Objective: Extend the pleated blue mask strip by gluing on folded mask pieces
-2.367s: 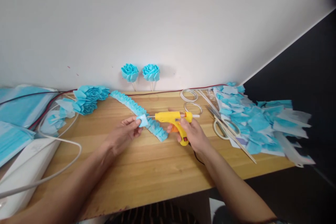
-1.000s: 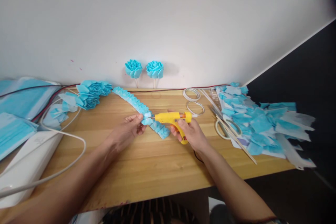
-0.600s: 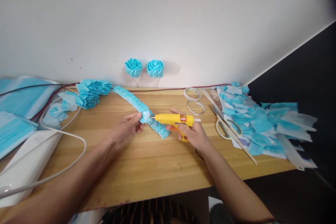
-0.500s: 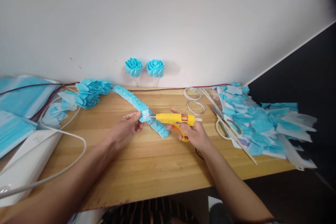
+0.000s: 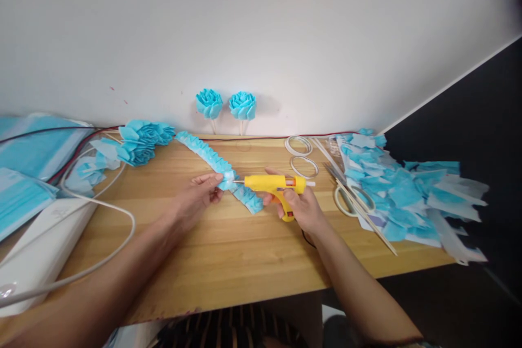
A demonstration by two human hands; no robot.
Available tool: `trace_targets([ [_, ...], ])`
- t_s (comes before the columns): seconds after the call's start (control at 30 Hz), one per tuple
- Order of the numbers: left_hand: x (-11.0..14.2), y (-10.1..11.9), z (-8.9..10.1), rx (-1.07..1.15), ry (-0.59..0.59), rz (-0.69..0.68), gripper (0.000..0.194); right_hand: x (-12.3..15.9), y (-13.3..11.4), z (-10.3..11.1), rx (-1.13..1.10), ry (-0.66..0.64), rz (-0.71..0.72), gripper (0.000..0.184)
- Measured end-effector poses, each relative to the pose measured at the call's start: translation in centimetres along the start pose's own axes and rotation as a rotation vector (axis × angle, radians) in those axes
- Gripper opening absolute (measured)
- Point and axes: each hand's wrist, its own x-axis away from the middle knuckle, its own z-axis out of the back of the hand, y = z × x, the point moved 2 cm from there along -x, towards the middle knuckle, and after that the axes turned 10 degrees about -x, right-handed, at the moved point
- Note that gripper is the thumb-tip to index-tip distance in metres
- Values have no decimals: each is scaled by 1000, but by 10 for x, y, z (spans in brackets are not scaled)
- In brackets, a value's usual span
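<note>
- White cable (image 5: 134, 223) loops over the counter (image 5: 228, 266) near the left forearm (image 5: 138, 255); a snag could jerk the arm off position.
- Blue flowers (image 5: 147, 141) lie heaped toward the wall, well apart from the hands; risk judged low.
- Left hand (image 5: 198, 193): thumb and fingertips pinch a small blue piece (image 5: 225, 181) at mid-counter, overlapping the pleated strip (image 5: 204, 153) in view; contact cannot be determined. Stray glue could bond the two.
- Metal nozzle (image 5: 240, 181) points at the piece, close to the pinching fingertips. If hot, any slip could burn skin.
- Right hand (image 5: 304, 209): wrapped around the yellow glue gun (image 5: 265, 182), fingers at the trigger. Over-squeezing could flood the piece.
- Scissors (image 5: 337, 201) lie beneath wooden sticks (image 5: 373, 227), beside blue scraps (image 5: 403, 190); a swinging elbow could scatter them.
</note>
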Motion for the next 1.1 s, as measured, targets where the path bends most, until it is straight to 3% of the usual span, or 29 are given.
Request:
trace_targets([
  [0.47,1,2,-1,0,2,12,32,-2,-1,-4,21,0,6,68],
  [0.67,-1,0,1,23,9,1,28,-1,-12,-1,90,90,14,65],
  [0.73,-1,-1,2,30,15,1,27,2,-17,5,215,130,29,61],
  [0.8,-1,-2,2,24,18,0,28,7,-21,14,481,149,72,61],
  [0.93,0,-1,1,-34,11,-11,30,19,-16,39,1134,29,156,63],
  [1.0,1,-1,0,-58,7,-20,31,25,-12,52,1280,-67,144,63],
  [1.1,3,-1,-1,-82,3,-36,31,31,-19,60,1298,-172,166,59],
])
